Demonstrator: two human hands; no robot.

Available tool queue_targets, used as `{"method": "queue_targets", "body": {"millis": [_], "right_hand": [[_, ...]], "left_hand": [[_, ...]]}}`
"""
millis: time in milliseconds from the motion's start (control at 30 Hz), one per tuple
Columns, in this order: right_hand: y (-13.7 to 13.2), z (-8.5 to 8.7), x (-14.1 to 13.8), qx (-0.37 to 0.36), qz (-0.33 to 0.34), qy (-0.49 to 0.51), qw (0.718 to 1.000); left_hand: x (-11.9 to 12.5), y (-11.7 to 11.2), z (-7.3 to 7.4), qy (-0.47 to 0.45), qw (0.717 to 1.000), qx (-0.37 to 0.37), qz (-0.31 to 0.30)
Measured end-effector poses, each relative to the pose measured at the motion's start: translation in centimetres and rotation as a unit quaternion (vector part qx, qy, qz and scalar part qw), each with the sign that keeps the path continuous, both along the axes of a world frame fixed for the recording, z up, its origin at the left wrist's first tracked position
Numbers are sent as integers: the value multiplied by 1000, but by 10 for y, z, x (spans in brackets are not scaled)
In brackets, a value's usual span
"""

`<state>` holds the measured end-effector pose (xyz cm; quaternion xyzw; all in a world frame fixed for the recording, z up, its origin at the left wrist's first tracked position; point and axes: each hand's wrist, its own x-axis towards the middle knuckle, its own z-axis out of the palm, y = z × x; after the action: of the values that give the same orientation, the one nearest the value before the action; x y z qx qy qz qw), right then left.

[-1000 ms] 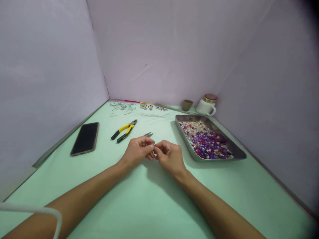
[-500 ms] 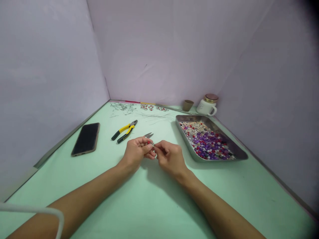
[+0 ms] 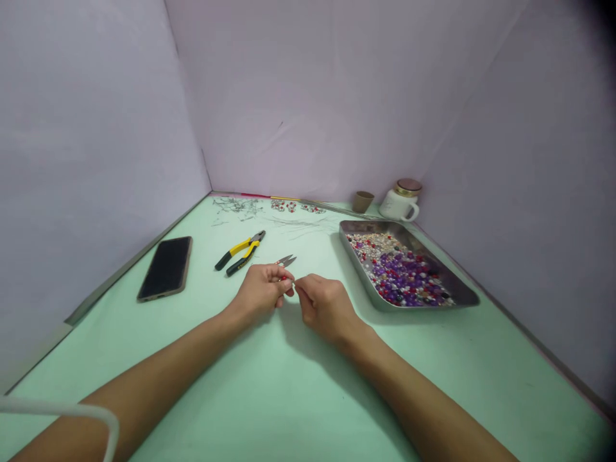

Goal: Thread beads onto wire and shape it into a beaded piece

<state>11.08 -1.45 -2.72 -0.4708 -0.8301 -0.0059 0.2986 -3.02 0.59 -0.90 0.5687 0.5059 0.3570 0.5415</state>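
My left hand [image 3: 262, 290] and my right hand [image 3: 325, 305] meet at the middle of the green table [image 3: 269, 391]. Both pinch a small piece of beaded wire [image 3: 289, 279] with red beads between their fingertips. The fingers of each hand are curled closed around it. Small thread snips [image 3: 285, 260] lie just behind my left hand. A metal tray [image 3: 462, 292] full of purple, red and pearl beads sits to the right of my right hand.
Yellow-handled pliers [image 3: 240, 250] lie behind the hands, a dark phone [image 3: 165, 267] at the left. Cut wire bits [image 3: 238, 206] and small beaded pieces [image 3: 289, 206] lie at the back. A white lidded mug [image 3: 400, 202] and a small cup [image 3: 362, 201] stand in the corner. Lilac walls enclose the table.
The hands have shifted slightly. My right hand has drawn a little away from the left, with the wire still pinched between them.
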Motion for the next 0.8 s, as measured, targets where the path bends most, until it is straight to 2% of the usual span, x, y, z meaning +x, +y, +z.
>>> {"method": "queue_targets", "body": {"millis": [167,300,433,500,600,800], "right_hand": [[4,11,20,51,-12,-31,998],[9,11,31,70,-28,83,994],[9,8,25,-54,-49,260,963],[6,8,19,-112,-42,290,949],[1,9,9,-131,-17,271,954],[-6,5,3,-36,21,179,983]], "left_hand": [[-11,9,8,58,998,-8,15],[-19,15,10,28,999,-20,1],[-16,10,9,-37,999,-27,-20],[-13,7,9,-49,998,-28,-16],[-9,2,10,-45,998,-28,-14],[-6,-2,10,-16,999,-7,-49]]}}
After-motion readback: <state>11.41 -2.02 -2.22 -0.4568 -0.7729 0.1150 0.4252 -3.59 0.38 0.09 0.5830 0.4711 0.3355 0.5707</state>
